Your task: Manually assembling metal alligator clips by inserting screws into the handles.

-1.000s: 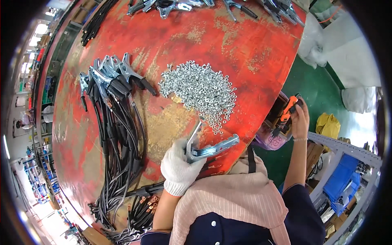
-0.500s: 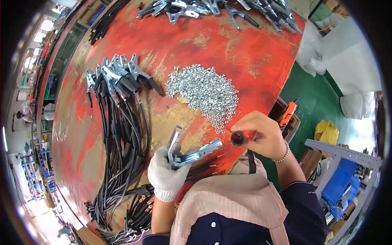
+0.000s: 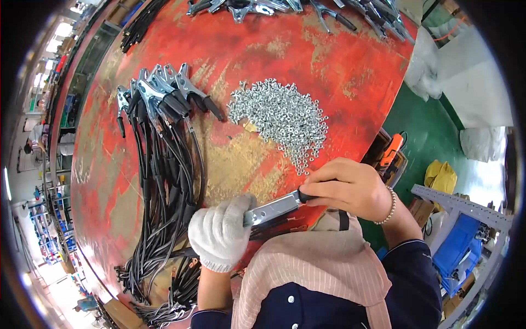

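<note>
My left hand (image 3: 220, 230), in a white knit glove, is closed around one end of a silvery metal clamp (image 3: 275, 210), much like the spring clamps on the table. Bare, with a beaded bracelet at the wrist, my right hand (image 3: 350, 189) pinches a black sleeve (image 3: 306, 195) at the clamp's other end. The sleeve meets the handle tip; how far it covers the metal is hidden by my fingers. Just beyond my hands lies a heap of small silvery nuts (image 3: 282, 118).
Clamps with black cables (image 3: 164, 164) lie along the left of the worn red table (image 3: 350, 71). More metal clamps (image 3: 252, 10) and a bundle of black rods or cables (image 3: 139, 27) are at the far edge. An orange-handled tool (image 3: 390, 151) sits right of the table, near a grey rack (image 3: 466, 208).
The black sleeve has gone from apart, right of the clamp, to its handle end. My left hand has turned the clamp and now wraps its other end.
</note>
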### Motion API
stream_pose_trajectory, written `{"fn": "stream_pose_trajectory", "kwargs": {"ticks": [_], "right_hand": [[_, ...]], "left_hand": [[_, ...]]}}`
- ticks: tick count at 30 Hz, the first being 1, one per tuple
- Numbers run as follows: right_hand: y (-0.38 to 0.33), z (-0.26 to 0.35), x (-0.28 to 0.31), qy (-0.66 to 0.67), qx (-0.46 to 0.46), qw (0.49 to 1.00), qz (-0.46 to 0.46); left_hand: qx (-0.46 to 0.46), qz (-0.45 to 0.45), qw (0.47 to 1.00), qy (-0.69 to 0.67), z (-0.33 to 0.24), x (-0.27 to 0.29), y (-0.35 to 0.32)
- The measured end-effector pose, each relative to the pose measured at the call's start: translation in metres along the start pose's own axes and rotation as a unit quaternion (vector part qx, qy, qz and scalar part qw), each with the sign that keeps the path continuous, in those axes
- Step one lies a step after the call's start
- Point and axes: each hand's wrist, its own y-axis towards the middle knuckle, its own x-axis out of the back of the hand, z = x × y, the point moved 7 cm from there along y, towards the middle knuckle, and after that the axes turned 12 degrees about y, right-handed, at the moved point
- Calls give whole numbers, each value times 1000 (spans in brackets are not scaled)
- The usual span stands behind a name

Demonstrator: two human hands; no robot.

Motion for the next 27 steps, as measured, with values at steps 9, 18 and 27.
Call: {"fn": "stream_pose_trajectory", "kwargs": {"ticks": [9,18,27], "right_hand": [[2,3,-17,64,-2,998,0],[12,-25,-17,-14,-74,995,-58],[47,0,-26,-243,49,969,-5]], "left_hand": [[23,65,995,-78,-7,-2,-1],[242,283,919,-126,11,-62,-11],[135,304,897,-292,10,-15,32]]}}
